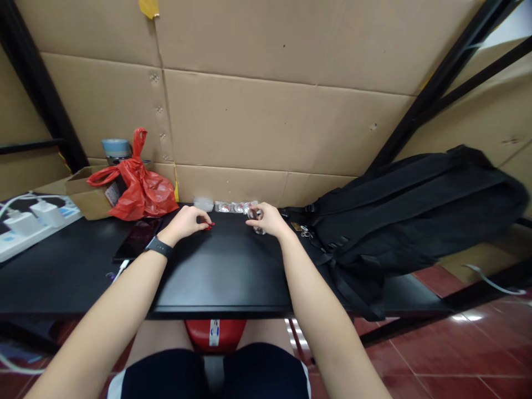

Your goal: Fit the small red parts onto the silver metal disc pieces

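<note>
My left hand (189,223) is closed in a pinch on a small red piece (210,226), too small to name, just above or on the black table (224,266). My right hand (268,219) curls its fingers around a small clear round object (260,230), perhaps a little container; the fingers cover most of it. Along the back edge, between the hands, lie small clear plastic packets (223,207) with something reddish inside. A translucent whitish item (203,204) rests behind my left hand.
A dark phone (139,238) with a white cable lies left of my left forearm. Behind it stand a red plastic bag (143,191), a cardboard box (89,194) and a power strip (37,230). A black backpack (407,216) fills the right side. Cardboard (257,122) walls the back.
</note>
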`<move>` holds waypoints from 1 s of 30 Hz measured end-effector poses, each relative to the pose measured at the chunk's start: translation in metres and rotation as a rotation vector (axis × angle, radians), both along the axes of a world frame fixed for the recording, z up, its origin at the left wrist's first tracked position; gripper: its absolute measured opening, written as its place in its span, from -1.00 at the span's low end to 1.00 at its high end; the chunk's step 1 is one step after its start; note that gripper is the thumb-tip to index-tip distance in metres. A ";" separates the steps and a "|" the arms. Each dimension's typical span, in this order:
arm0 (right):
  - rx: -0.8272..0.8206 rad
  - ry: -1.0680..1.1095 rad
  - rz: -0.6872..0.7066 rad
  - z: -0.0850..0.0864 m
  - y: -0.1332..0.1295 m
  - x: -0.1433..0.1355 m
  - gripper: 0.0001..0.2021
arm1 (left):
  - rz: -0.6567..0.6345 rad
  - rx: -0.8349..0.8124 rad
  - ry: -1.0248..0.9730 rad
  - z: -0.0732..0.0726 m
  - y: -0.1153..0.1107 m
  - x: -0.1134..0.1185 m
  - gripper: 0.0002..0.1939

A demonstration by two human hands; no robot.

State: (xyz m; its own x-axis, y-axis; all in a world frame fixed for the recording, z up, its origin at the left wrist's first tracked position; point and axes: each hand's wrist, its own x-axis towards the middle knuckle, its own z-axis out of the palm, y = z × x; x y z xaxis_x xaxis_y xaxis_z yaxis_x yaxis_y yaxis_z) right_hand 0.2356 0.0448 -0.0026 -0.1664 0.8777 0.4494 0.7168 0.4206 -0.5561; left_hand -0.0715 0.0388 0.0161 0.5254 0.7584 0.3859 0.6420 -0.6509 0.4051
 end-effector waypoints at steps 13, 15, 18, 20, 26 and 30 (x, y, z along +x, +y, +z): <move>-0.330 -0.221 -0.091 -0.004 0.000 0.028 -0.53 | 0.014 0.075 0.122 -0.010 0.012 -0.008 -0.87; -0.349 -0.216 -0.079 -0.005 0.001 0.029 -0.52 | 0.008 0.106 0.132 -0.011 0.013 -0.007 -0.87; -0.358 -0.211 -0.072 -0.008 0.003 0.029 -0.51 | -0.005 0.128 0.139 -0.013 0.015 -0.007 -0.87; -0.353 -0.208 -0.069 -0.009 0.004 0.030 -0.53 | -0.011 0.134 0.142 -0.014 0.016 -0.007 -0.86; -0.309 -0.214 -0.032 -0.013 0.006 0.030 -0.55 | -0.060 0.111 0.138 -0.017 0.017 -0.006 -0.87; -0.292 -0.226 -0.039 -0.014 0.006 0.030 -0.55 | -0.089 0.095 0.128 -0.017 0.018 -0.005 -0.89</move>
